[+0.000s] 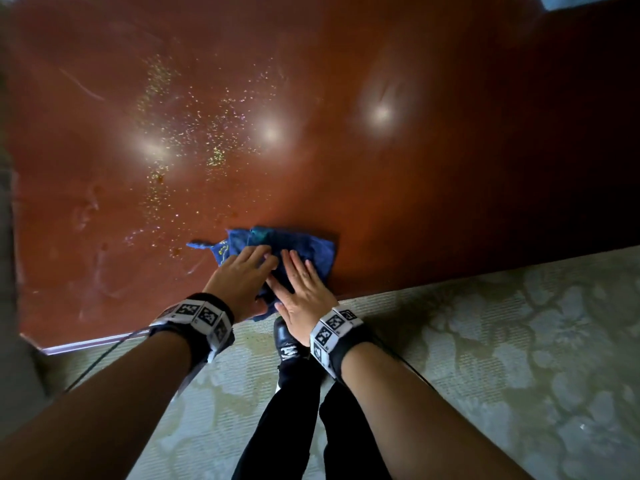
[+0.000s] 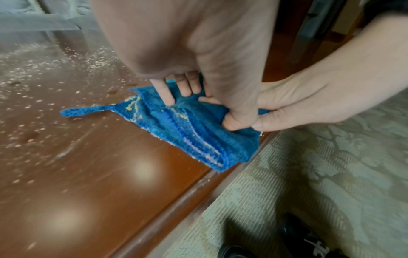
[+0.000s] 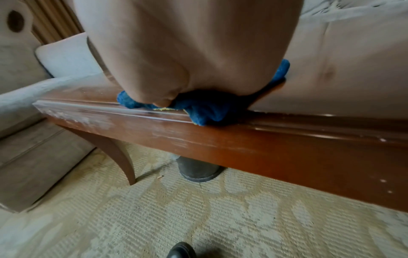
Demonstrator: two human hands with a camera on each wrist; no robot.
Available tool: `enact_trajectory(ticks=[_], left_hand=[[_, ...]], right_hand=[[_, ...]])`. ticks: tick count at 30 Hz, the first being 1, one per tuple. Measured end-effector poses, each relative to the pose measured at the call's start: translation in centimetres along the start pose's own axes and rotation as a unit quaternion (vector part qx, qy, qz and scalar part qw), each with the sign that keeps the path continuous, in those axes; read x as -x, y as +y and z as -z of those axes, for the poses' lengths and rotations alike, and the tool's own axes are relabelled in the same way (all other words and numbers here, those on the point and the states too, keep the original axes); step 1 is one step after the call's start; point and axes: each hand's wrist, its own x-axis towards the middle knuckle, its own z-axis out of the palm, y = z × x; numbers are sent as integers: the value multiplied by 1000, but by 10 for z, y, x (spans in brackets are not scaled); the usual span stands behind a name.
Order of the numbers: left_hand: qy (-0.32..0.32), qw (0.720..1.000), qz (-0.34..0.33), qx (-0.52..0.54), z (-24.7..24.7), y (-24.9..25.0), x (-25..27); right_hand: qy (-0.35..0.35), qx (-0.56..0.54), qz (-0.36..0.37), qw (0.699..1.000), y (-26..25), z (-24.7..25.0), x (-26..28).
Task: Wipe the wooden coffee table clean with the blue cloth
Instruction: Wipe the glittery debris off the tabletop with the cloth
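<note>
The blue cloth (image 1: 311,247) lies crumpled at the near edge of the glossy reddish wooden coffee table (image 1: 398,161). One corner hangs over the rim. My left hand (image 1: 242,277) rests on its left part; in the left wrist view its fingertips (image 2: 167,99) and thumb tip press the top of the cloth (image 2: 189,137). My right hand (image 1: 303,289) lies flat beside it, fingers straight on the cloth. In the right wrist view its thumb touches the cloth (image 3: 207,111) at the table's rim (image 3: 154,113). Pale crumbs (image 1: 194,133) and smears cover the tabletop beyond the cloth.
A patterned pale carpet (image 1: 485,341) runs along the table's near side. My black shoe (image 1: 287,341) stands at the table's edge. A grey sofa (image 3: 19,111) sits past the table's end, by a curved table leg (image 3: 119,157). A pale blue object (image 1: 581,0) shows at the far right.
</note>
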Motion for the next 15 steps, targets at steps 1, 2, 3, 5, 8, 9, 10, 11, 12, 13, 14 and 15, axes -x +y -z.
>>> enact_trajectory(ticks=[1, 2, 3, 5, 8, 9, 10, 11, 12, 13, 14, 15], left_hand=[[-1, 1000, 7, -3, -1, -1, 3], [-2, 1000, 11, -8, 0, 1, 3], [-1, 1000, 12, -12, 1, 4, 3], [14, 1000, 13, -16, 2, 12, 1], [43, 999, 15, -4, 8, 30, -8], [56, 998, 14, 5, 8, 36, -12], [66, 998, 11, 13, 8, 42, -16], [69, 997, 5, 21, 8, 48, -22], [66, 997, 3, 28, 7, 51, -26], [65, 997, 3, 32, 6, 54, -29], [64, 997, 4, 38, 6, 56, -31], [62, 997, 8, 42, 6, 57, -30]], right_hand=[[-2, 5, 6, 1000, -1, 1, -1], [-1, 9, 9, 1000, 1, 3, -1], [-3, 14, 12, 1000, 3, 6, 0], [-6, 30, 17, 999, 9, 11, 2], [4, 32, 0, 999, 25, 20, 7], [5, 30, -10, 999, 32, 23, 10], [4, 30, -18, 999, 40, 28, 14], [0, 33, -25, 999, 48, 32, 17], [-7, 35, -28, 999, 53, 35, 21], [-15, 38, -27, 999, 58, 38, 22], [-25, 43, -18, 999, 60, 41, 24], [-38, 47, -6, 998, 60, 41, 24]])
